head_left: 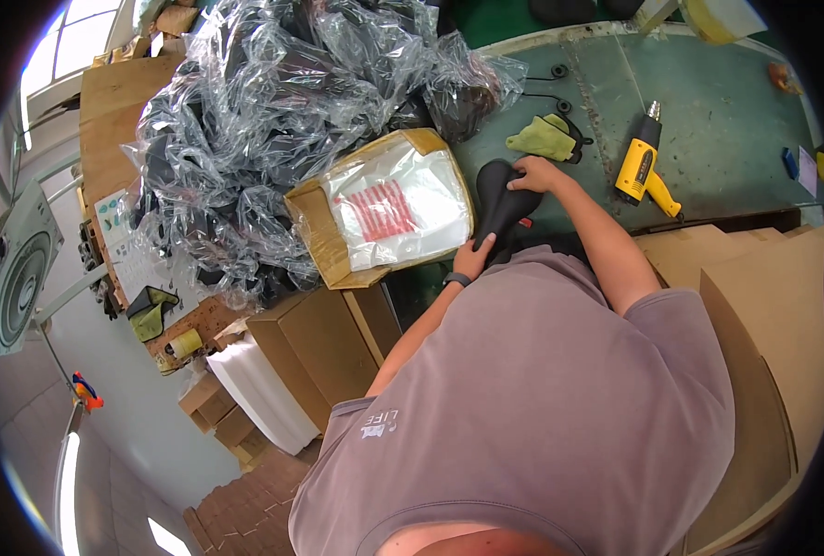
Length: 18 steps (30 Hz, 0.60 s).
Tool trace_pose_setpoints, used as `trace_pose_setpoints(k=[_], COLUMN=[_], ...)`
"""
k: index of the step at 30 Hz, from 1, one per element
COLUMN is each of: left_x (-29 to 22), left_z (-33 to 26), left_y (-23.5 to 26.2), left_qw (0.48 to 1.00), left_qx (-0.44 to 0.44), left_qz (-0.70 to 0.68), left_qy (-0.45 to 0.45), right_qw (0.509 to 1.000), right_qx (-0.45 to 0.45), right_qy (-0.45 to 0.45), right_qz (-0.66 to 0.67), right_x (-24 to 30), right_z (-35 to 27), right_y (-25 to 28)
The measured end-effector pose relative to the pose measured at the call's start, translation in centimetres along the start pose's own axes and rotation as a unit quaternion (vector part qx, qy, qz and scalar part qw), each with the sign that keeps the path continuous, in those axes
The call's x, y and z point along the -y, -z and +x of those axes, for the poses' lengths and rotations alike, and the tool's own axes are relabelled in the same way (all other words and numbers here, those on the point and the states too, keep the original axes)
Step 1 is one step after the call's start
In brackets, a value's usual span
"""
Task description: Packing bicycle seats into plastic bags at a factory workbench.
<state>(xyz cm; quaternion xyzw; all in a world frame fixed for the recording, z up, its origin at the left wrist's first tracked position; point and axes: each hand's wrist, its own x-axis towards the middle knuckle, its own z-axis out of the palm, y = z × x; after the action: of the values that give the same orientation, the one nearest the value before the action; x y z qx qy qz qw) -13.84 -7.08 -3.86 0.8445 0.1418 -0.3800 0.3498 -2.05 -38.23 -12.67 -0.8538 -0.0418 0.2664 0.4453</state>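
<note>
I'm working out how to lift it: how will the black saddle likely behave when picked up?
The saddle is probably stiff, since its outline looks even, without sagging. It may feel heavier toward the far end, which looks broader than the near one. Its smooth-looking surface could be slightly slippery.

Saddle [507,208]: uniform black; clock centre. Fabric piece [542,139], 1 o'clock: yellow-green. Heat gun [633,171], between 2 and 3 o'clock: yellow with black sections, silver nozzle [654,109]. Shirt [542,371], 6 o'clock: mauve-brown, small white print. Foam sheets [262,394], 8 o'clock: white. Carton [323,243], 9 o'clock: brown; inner bag [384,211] whitish, rows of red print. Wrapping [291,120], 10 o'clock: clear, over black contents. Bench [727,102], 2 o'clock: green.
</note>
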Motion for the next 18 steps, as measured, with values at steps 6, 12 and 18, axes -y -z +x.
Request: trace_pose_setpoints(k=[6, 12, 18], left_x=[-0.7, -10.8, -14.7], left_z=[-0.5, 0.5, 7.4], left_y=[0.0, 1.7, 3.8], left_qw=[0.991, 0.944, 0.886], left_qx=[-0.029, -0.028, -0.051], left_qz=[0.061, 0.188, 0.321], left_qy=[-0.113, -0.268, -0.331], right_qw=[0.983, 0.967, 0.931], right_qx=[0.159, -0.004, -0.117], right_qy=[-0.013, -0.145, -0.2], right_qz=[-0.093, 0.207, 0.282], right_x=[-1.7, -7.1, -4.4], right_z=[0.9, -7.9, -10.3], right_y=[2.8, 5.4, 4.5])
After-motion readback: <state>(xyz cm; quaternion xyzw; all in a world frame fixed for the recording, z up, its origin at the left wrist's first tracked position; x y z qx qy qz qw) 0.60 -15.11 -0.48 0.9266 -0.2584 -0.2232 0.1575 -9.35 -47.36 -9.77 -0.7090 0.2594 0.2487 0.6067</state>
